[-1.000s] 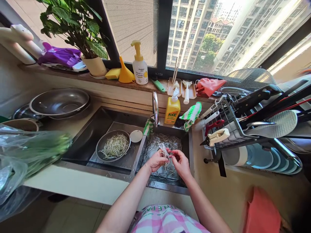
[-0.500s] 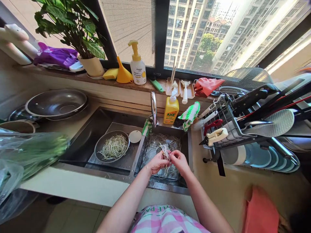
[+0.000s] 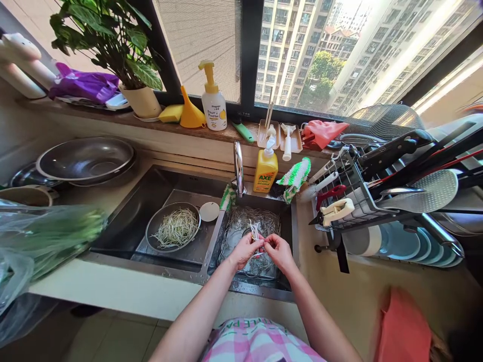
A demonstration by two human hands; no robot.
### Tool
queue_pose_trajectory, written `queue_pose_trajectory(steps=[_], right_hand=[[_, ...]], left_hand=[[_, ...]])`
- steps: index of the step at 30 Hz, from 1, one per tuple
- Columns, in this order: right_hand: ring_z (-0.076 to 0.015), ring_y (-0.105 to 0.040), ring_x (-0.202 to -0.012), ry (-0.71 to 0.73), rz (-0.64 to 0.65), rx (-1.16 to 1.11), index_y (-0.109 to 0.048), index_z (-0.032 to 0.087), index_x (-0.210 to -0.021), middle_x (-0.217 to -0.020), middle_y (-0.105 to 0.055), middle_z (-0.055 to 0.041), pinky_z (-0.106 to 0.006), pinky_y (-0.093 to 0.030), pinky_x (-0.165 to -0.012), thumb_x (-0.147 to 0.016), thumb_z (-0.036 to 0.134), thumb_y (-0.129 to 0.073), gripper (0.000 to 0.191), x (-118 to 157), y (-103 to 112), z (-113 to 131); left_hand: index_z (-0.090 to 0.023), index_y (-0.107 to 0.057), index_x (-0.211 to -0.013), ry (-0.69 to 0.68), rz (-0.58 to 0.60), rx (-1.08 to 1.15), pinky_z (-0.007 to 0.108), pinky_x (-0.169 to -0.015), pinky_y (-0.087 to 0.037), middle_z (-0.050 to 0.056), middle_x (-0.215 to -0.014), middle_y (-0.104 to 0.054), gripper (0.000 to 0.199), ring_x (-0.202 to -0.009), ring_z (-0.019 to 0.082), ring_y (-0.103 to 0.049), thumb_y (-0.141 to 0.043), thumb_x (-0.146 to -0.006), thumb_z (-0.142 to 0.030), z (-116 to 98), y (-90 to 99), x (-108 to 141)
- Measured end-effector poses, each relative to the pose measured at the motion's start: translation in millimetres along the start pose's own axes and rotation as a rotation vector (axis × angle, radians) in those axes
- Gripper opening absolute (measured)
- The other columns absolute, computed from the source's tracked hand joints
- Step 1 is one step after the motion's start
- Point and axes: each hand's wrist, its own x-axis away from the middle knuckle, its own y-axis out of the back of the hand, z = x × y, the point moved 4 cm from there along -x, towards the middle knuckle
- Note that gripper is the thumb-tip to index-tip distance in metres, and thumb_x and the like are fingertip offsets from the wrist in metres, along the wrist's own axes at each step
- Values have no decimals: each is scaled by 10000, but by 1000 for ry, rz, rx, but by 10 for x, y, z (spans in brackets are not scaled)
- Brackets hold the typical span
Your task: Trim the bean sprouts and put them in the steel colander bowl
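Note:
Over the small right basin (image 3: 292,241) my two hands meet. A little bunch of bean sprouts (image 3: 254,230) pokes up from the closed fingers of my left hand (image 3: 243,251). My right hand (image 3: 278,252) pinches at the same bunch from the other side, its fingertips touching those of the left; what exactly lies in that pinch is too small to make out. Beneath them, thin stringy bits (image 3: 236,221) are strewn over the wet basin floor. In the left basin (image 3: 124,211) stands a round metal pan (image 3: 150,239) heaped with bean sprouts (image 3: 177,228).
A faucet (image 3: 238,168) and a yellow soap bottle (image 3: 265,171) stand behind the right basin. To the right is a dish rack (image 3: 372,201) with knives and plates. A large wok (image 3: 86,158) and bagged greens (image 3: 68,241) lie left.
My hands stay over the right basin. The sprout bunch sits slightly lower and more upright, and my right fingers have shifted a little against the left ones.

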Motion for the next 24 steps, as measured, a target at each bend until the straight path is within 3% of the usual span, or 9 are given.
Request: queue_pose_trajectory(steps=[7, 9, 12, 17, 20, 24], right_hand=[[-104, -492, -459, -93, -100, -264, -506, 185, -678, -583, -578, 14, -199, -374, -432, -706, 307, -503, 126, 0, 5, -31], [-108, -509, -473, -99, -55, -251, -540, 177, -760, -633, -600, -1, -209, -396, -450, -748, 357, -479, 190, -48, 40, -107], [-120, -530, -525, -7, 40, -24, -599, 177, -779, -680, -617, -23, -219, -408, -484, -749, 375, -519, 215, -124, 115, -216], [-144, -534, -643, 228, -38, 308, -622, 193, -721, -716, -598, -34, -252, -425, -606, -728, 255, -563, 86, -167, 229, -108], [-143, -546, -713, 357, 6, 286, -625, 197, -872, -851, -589, -52, -259, -447, -642, -780, 219, -480, 173, -170, 232, 137], [-167, -495, -1036, 485, 196, 256, -612, 246, -1027, -1114, -526, -50, -326, -410, -872, -712, 54, -403, 424, -170, 225, 395]], left_hand=[[-188, -478, -865, -6, -10, 110, 177, -496, -340, -30, -731, -556, 390, -584, 69, -507, -672, -609, -409, 5, -14, -24], [-190, -480, -879, -3, 0, 103, 183, -505, -354, -13, -803, -579, 392, -605, 74, -531, -668, -614, -410, -8, 17, -25], [-186, -483, -879, 23, 49, 34, 184, -500, -350, 11, -861, -595, 380, -631, 97, -576, -656, -629, -415, -18, 66, -6], [-183, -465, -882, 95, 232, -50, 167, -421, -269, 34, -867, -610, 369, -585, 119, -607, -635, -652, -416, -10, 86, 58], [-169, -473, -857, 117, 341, -95, 170, -396, -258, 23, -769, -612, 344, -487, 93, -569, -634, -661, -401, -31, 74, 105], [-160, -496, -844, 158, 452, -159, 173, -398, -291, 14, -692, -609, 326, -428, 62, -512, -634, -668, -397, -62, 65, 165]])
